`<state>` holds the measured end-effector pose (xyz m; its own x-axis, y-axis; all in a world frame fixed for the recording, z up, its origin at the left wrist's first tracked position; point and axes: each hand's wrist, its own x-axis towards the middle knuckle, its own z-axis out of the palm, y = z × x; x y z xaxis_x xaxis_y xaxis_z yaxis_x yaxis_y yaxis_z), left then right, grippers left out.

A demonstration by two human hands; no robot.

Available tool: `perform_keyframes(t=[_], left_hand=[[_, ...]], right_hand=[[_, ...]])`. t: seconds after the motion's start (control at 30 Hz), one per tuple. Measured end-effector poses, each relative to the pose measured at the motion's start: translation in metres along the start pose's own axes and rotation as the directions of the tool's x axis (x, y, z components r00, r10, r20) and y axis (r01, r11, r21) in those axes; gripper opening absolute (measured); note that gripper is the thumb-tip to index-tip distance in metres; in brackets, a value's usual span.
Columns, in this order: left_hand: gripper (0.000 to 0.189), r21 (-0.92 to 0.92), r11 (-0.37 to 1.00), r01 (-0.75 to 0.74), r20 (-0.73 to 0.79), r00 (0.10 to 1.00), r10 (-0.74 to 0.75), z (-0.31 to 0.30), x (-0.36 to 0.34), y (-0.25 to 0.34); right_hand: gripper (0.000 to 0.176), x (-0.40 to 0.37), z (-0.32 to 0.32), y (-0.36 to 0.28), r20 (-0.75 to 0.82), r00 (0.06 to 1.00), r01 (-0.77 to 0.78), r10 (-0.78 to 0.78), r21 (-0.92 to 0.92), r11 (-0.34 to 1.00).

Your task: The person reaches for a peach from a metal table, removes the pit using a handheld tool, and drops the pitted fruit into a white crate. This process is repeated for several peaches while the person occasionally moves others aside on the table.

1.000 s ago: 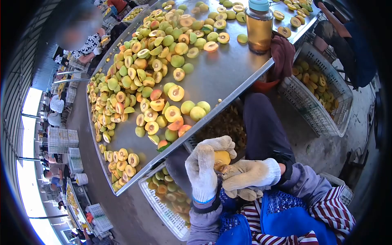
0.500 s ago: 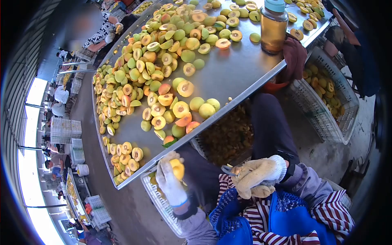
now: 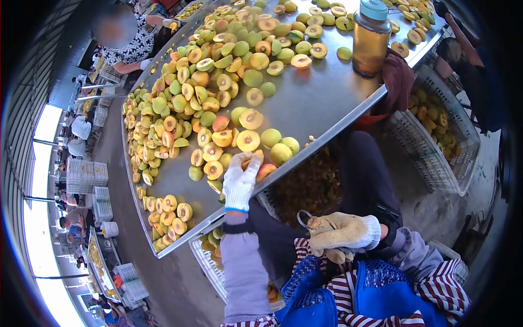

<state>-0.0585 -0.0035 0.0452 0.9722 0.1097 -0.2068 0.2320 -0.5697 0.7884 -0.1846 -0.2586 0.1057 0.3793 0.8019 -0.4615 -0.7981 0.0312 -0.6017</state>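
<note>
My left hand [image 3: 241, 177], in a white knit glove, reaches over the near edge of the metal table [image 3: 321, 103]. Its fingers are closed on a peach half [image 3: 258, 156] among the fruit there. Around it lie more peach halves [image 3: 248, 140], cut faces up, and green-skinned ones [image 3: 281, 153]. Above my lap, my right hand [image 3: 340, 231] wears a stained, pale work glove. It is closed around a small tool with a curved metal loop [image 3: 303, 218]; the fingers hide its handle.
A large heap of peaches [image 3: 190, 92] covers the table's far left, beside a bottle of amber liquid [image 3: 371, 41]. Crates stand right [image 3: 463, 163] and below the edge [image 3: 204, 267]. A dark container of scraps [image 3: 305, 188] sits under the table. A co-worker [image 3: 128, 54] is across.
My left hand has moved up from above the lower crate to the table; the yellow fruit piece it held is gone from it. My right hand keeps the tool, its loop now showing more clearly.
</note>
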Motion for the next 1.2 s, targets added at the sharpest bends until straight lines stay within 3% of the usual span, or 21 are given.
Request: perform_keyframes(t=[0.07,0.1,0.2,0.23,0.37,0.47,0.5,0.57,0.63,0.73,0.93,1.03,1.13,1.2], left_hand=[[0.040,-0.467,0.883,0.047,-0.001,0.999,-0.053,0.000,-0.026,0.020],[0.032,-0.590,0.802,-0.095,0.031,0.990,0.140,-0.008,-0.032,0.017],[0.039,-0.559,0.795,-0.235,-0.036,0.965,0.260,0.001,-0.063,0.029],[0.051,-0.489,0.819,-0.300,-0.070,0.949,0.306,0.003,-0.073,0.035],[0.074,-0.658,0.747,-0.095,0.067,0.981,0.184,0.011,-0.104,0.060],[0.081,-0.895,0.438,0.081,0.158,0.977,0.143,0.026,-0.120,0.057],[0.077,-0.916,0.392,0.082,0.153,0.976,0.155,0.031,-0.125,0.061],[0.072,-0.858,0.513,0.022,0.065,0.996,0.067,0.032,-0.130,0.065],[0.068,-0.784,0.619,-0.041,-0.053,0.999,0.000,0.035,-0.134,0.066],[0.069,-0.753,0.654,-0.071,-0.051,0.997,0.050,0.033,-0.140,0.067],[0.068,-0.774,0.621,-0.122,-0.092,0.993,0.081,0.043,-0.153,0.079],[0.064,-0.738,0.647,-0.192,-0.175,0.980,0.091,0.048,-0.155,0.083],[0.058,-0.628,0.734,-0.257,-0.217,0.964,0.152,0.047,-0.158,0.091],[0.055,-0.558,0.801,-0.217,-0.117,0.976,0.183,0.037,-0.154,0.097]], right_hand=[[0.029,0.000,-0.001,-0.004,-0.041,0.996,0.084,-0.084,-0.014,0.996],[0.027,0.000,0.000,-0.005,-0.056,0.992,0.116,-0.117,-0.024,0.993],[0.027,0.001,0.004,-0.014,-0.117,0.982,0.139,-0.147,-0.076,0.987],[0.027,0.002,0.005,-0.013,-0.126,0.978,0.151,-0.166,-0.115,0.982],[0.027,0.006,0.009,-0.008,-0.180,0.952,0.203,-0.247,-0.230,0.952],[0.029,0.015,0.006,0.008,-0.173,0.917,0.318,-0.360,-0.227,0.920],[0.028,0.019,0.006,0.013,-0.173,0.902,0.362,-0.395,-0.197,0.911],[0.027,0.016,0.007,0.014,-0.190,0.906,0.341,-0.379,-0.205,0.918],[0.027,0.005,0.017,-0.002,-0.225,0.936,0.205,-0.270,-0.275,0.939],[0.031,0.008,0.014,0.012,-0.194,0.889,0.324,-0.416,-0.377,0.868],[0.040,0.017,0.010,0.032,-0.193,0.827,0.398,-0.527,-0.462,0.793],[0.039,0.008,0.015,0.024,-0.205,0.849,0.313,-0.488,-0.548,0.776],[0.033,-0.003,0.024,0.007,-0.134,0.918,0.321,-0.374,-0.304,0.897],[0.035,-0.010,0.022,-0.001,-0.120,0.971,0.170,-0.209,-0.273,0.947]])
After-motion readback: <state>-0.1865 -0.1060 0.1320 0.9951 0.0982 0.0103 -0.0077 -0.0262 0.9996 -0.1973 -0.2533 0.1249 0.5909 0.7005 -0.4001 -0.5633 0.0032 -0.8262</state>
